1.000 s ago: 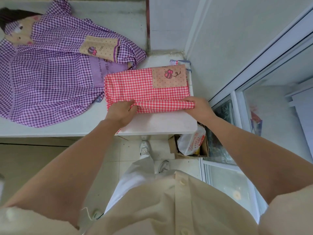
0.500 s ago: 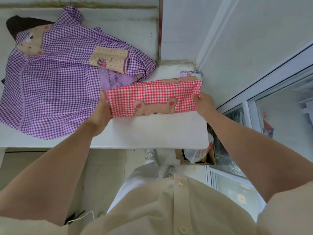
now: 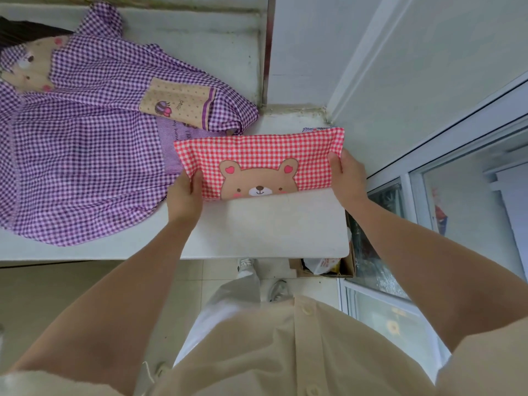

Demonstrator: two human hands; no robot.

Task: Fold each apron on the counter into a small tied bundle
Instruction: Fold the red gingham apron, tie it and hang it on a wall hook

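A red gingham apron [image 3: 257, 151] lies folded into a long strip on the white counter [image 3: 265, 230], a brown bear face showing on its near half. My left hand [image 3: 185, 195] grips its left end, thumb on top. My right hand [image 3: 347, 177] grips its right end the same way. A purple gingham apron [image 3: 77, 155] is spread flat on the left of the counter, its edge partly under the red one.
A wall corner and a window frame [image 3: 428, 144] close in at the right of the counter. Below the counter's right end sits a cardboard box [image 3: 323, 267] with a plastic bag in it. My feet stand on the tiled floor.
The red apron's near part has been turned over away from me, so the bear face now shows. Both hands moved from its near edge to its two ends.
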